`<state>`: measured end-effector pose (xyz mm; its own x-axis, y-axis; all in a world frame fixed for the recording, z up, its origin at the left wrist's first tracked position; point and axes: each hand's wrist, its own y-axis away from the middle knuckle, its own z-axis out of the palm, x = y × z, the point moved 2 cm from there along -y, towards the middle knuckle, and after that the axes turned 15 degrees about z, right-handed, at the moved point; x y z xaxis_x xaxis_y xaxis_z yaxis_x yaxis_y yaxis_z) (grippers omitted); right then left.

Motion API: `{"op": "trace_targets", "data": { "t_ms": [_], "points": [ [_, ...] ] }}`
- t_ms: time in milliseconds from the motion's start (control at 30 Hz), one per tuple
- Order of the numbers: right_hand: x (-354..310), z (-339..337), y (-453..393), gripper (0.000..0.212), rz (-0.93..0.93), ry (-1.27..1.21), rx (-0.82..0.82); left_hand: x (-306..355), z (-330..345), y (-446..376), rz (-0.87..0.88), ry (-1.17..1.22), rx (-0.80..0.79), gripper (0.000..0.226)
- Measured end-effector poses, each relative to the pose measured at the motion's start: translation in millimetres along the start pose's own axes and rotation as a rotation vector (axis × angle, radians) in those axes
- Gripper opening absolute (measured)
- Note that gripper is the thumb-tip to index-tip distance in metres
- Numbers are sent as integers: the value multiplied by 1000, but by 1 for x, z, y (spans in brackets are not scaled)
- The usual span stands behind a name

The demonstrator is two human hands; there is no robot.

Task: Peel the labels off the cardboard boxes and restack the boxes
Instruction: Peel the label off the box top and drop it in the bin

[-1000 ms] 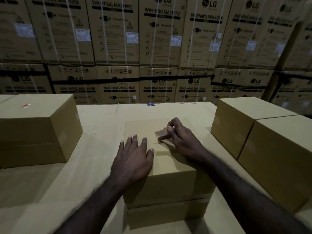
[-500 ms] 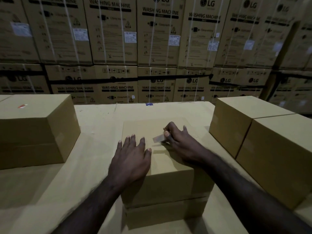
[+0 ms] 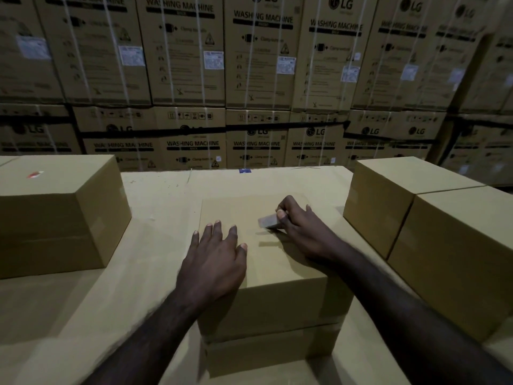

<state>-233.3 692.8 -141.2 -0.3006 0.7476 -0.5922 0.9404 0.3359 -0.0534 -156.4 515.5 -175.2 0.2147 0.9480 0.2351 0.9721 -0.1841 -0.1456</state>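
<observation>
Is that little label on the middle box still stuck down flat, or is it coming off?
Coming off. The label stands lifted above the middle box, pinched by the right hand. Whether any edge remains stuck, I cannot tell.

wall of washing machine cartons (image 3: 261, 59) stacked two rows high at the back | white straps and black bands on them | cardboard-covered counter (image 3: 155, 207) up front

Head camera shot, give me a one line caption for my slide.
Right hand pinches a label on the middle box while the left hand rests flat on its top.
</observation>
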Motion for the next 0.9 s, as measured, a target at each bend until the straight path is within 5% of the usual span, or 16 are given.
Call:
{"op": "trace_targets", "data": {
  "t_ms": [700,900],
  "points": [
    [-16,12,16,15,-22,6,-47,1,2,0,-18,-22,0,60],
    [-1,2,12,16,29,24,59,1,0,-1,-8,-12,0,59]
  ]
}}
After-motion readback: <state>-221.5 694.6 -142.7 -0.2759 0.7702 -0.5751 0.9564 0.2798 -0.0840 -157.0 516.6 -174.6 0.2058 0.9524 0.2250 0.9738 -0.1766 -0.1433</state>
